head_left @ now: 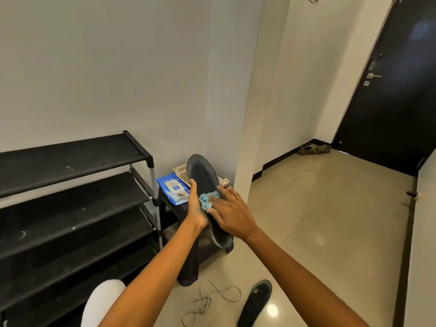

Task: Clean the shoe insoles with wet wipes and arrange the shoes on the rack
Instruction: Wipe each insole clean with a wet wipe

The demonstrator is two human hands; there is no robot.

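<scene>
My left hand [196, 208] grips the left edge of a dark insole [203, 175], held up tilted in front of me. A crumpled light blue wet wipe [205, 200] lies on the insole's face, and my right hand [230, 212] presses it there with fingers spread fairly straight. A second dark insole [257, 303] lies flat on the floor at the lower right. To my left stands the black shoe rack [70, 161], with several shelves that hold no shoes.
A blue pack of wet wipes [173, 188] and a beige plastic basket [181, 174] sit on a dark stool [188, 263] beside the rack. Loose grey laces [210, 300] lie on the tiled floor. A pair of shoes [312, 149] rests by the dark door [396, 97].
</scene>
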